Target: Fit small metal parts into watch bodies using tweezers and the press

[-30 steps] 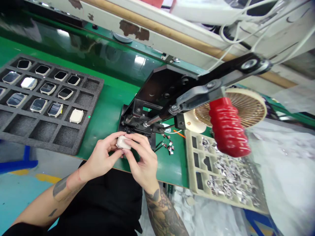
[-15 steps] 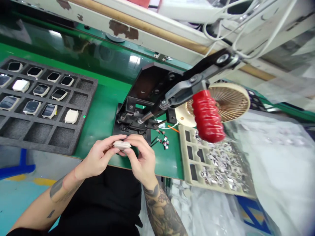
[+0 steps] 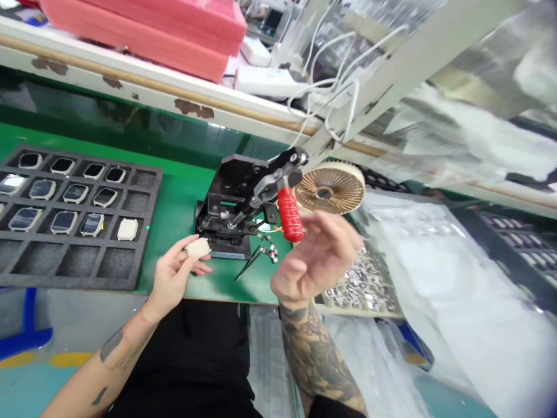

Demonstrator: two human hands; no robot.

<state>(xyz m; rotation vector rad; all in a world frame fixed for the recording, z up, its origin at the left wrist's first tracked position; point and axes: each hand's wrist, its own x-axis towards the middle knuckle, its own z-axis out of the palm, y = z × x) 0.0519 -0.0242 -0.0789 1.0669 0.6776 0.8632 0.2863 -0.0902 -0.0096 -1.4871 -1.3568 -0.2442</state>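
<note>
My left hand (image 3: pixel 174 270) holds a cream watch case (image 3: pixel 198 248) between thumb and fingers, just left of the black press (image 3: pixel 230 203). My right hand (image 3: pixel 315 252) is raised beside the press's red handle (image 3: pixel 289 215), fingers apart and slightly curled, with nothing seen in it. Whether it touches the handle cannot be made out. Black tweezers (image 3: pixel 249 264) and several small parts (image 3: pixel 270 249) lie on the green table near the press.
A grey foam tray (image 3: pixel 148 247) with several watches stands at the left. Behind the right hand are a round fan (image 3: pixel 329 188) and a tray of small metal parts (image 3: pixel 365 284). Red foam (image 3: pixel 152 35) sits on the shelf above. Plastic sheeting (image 3: pixel 470 302) covers the right side.
My right hand has let go of the watch case and moved right and up to the red handle. My left hand still holds the case, now tilted flatter. The view has shifted.
</note>
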